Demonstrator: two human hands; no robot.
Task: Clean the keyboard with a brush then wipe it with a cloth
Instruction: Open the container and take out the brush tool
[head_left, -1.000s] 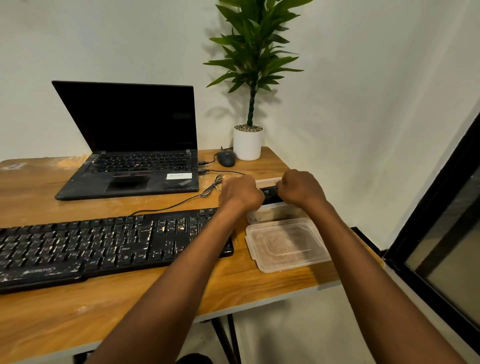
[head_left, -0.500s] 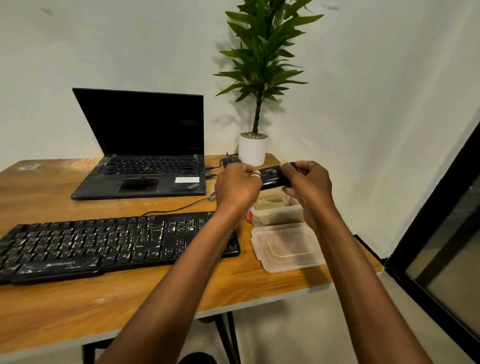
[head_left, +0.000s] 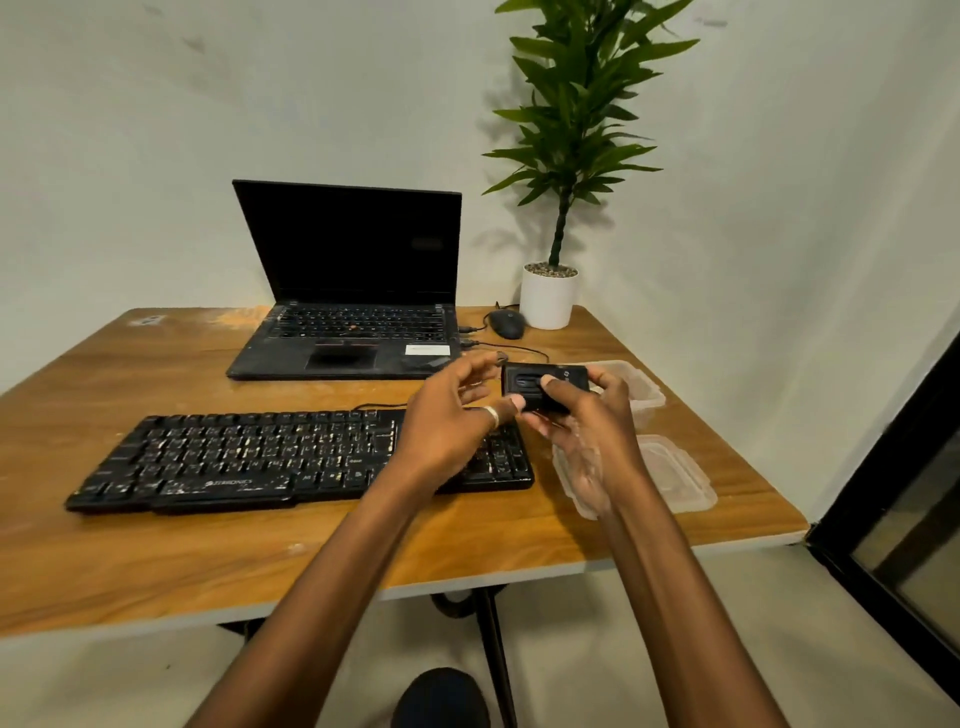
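A black keyboard with pale specks of dirt on its keys lies on the wooden table. Above its right end I hold a small black rectangular brush tool in the air. My right hand grips it from below, thumb across its front. My left hand has its fingers spread, with forefinger and thumb pinching the tool's left end. No bristles show, and I see no cloth.
An open clear plastic container stands right of my hands, with its lid lying nearer the table's front edge. Behind are an open black laptop, a black mouse and a potted plant. A dark door frame stands at the right.
Both hands lifted the black tool out of the container and brought it toward me, over the keyboard's right end. My left hand's fingers have spread; the camera view has tilted and pulled back.
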